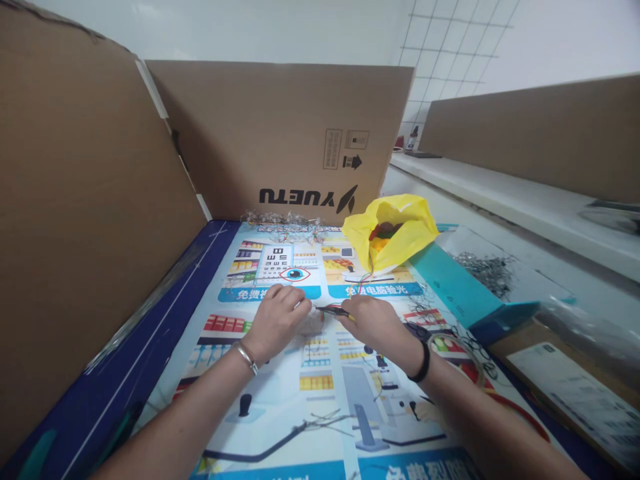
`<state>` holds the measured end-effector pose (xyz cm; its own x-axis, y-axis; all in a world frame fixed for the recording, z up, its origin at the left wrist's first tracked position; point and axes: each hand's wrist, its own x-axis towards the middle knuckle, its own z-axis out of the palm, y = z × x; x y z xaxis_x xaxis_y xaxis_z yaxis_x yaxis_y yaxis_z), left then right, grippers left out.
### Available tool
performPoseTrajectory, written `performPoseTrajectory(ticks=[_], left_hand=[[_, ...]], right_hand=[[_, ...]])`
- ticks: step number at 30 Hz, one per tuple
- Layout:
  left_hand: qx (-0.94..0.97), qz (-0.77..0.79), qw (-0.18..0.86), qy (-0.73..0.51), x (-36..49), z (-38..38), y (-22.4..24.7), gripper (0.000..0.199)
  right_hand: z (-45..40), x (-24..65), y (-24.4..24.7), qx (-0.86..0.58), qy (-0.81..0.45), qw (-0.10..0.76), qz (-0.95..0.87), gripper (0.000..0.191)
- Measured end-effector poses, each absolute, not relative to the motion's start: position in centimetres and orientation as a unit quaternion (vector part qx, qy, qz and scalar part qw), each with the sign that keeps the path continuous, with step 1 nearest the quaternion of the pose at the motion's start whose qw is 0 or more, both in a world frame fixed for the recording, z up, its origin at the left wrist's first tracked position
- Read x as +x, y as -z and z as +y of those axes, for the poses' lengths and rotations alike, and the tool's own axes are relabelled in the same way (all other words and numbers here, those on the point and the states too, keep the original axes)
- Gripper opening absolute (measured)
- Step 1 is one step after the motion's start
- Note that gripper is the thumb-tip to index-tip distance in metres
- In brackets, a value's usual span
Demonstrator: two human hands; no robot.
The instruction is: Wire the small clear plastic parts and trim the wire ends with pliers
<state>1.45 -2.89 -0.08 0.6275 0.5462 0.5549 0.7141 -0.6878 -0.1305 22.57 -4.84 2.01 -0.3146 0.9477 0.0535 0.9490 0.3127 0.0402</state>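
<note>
Pliers (333, 311) sit in the grasp of a right hand (375, 321) over the middle of a sheet-covered desk (280, 393), long axis roughly parallel to the far edge, dark tip aimed toward the left edge. Just beside the tip, a left hand (281, 317) curls its fingers; whether it grips anything cannot be told. Near the far edge, tangled wire (285, 220) lies left of a yellow bag (415, 241).

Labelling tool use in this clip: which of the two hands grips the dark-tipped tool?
The right hand, with the black wristband, grips the dark-tipped tool; the left hand wears a silver bangle.
</note>
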Motion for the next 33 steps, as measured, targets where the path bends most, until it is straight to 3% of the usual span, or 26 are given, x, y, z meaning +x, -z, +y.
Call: performPoseTrajectory(ticks=[13,19,26,33], left_hand=[[-0.908,-0.329,0.142,0.219,1.5,-2.8,0.0,0.018],[-0.849,-0.414,-0.002,0.328,1.9,-2.5,0.9,0.015],[-0.777,-0.501,-0.175,0.338,2.3,-2.6,0.2,0.008],[-0.761,-0.515,-0.217,0.330,2.1,-2.6,-0.1,0.014]], right_hand=[[-5.0,22.5,-2.0,-0.580,0.039,0.014,-0.814,0.021],[-5.3,22.3,-2.2,-0.572,0.065,0.021,-0.817,0.023],[-5.4,22.3,-1.9,-0.542,0.123,0.033,-0.831,0.021],[-5.4,22.2,-1.8,-0.509,0.178,0.054,-0.840,0.008]])
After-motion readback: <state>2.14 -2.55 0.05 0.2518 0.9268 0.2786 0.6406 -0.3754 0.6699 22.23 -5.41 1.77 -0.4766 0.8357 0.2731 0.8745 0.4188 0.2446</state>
